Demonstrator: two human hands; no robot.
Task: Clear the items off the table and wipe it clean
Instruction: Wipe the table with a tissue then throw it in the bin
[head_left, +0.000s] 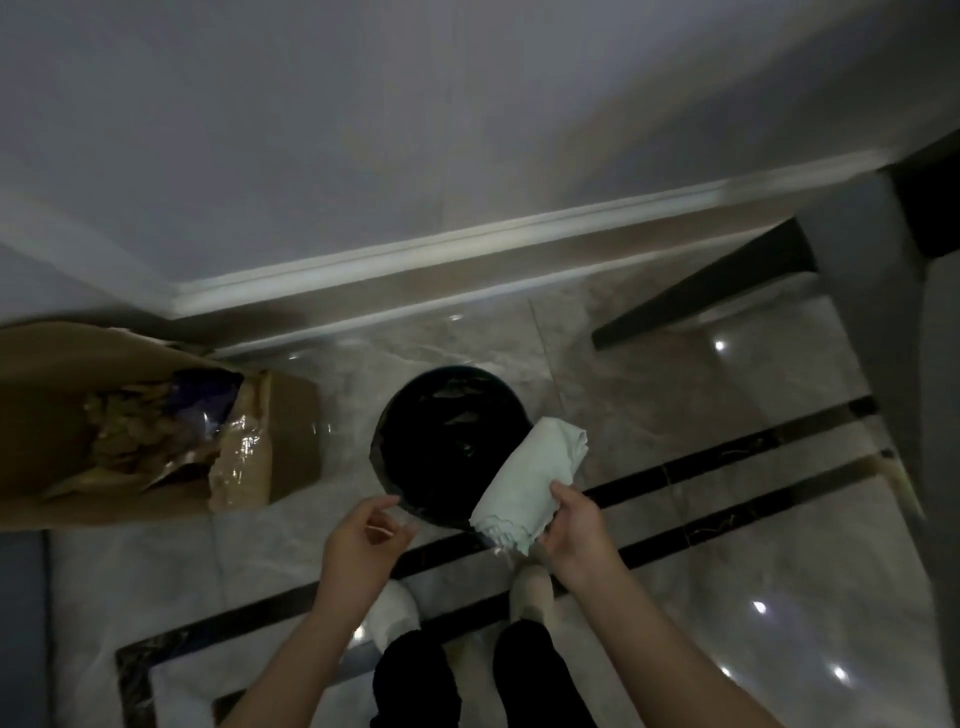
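The right hand (571, 525) is gripping a pale green cloth (530, 478), fingers and thumb curled round its near, lower end. The cloth is loosely rolled and is slanting up and away from the hand, so that most of its length is lying over the right-hand rim of a round bin (447, 441) lined with a black bag. The far end of the cloth is reaching past the rim on the right side (whether it is touching the rim or hanging just above it cannot be told).

The left hand (363, 535) is hovering beside the near edge of the bin with its fingers loosely curled and its thumb apart, holding nothing.

A brown cardboard box (280, 447) is lying on its side on the glossy marble floor (727, 545) to the left of the bin, and crumpled paper and plastic are showing in its open mouth. A dark chair leg (701, 291) is slanting down at the upper right, well apart from the bin. The person's feet, in pale slippers, are standing just behind the bin, below the two hands.
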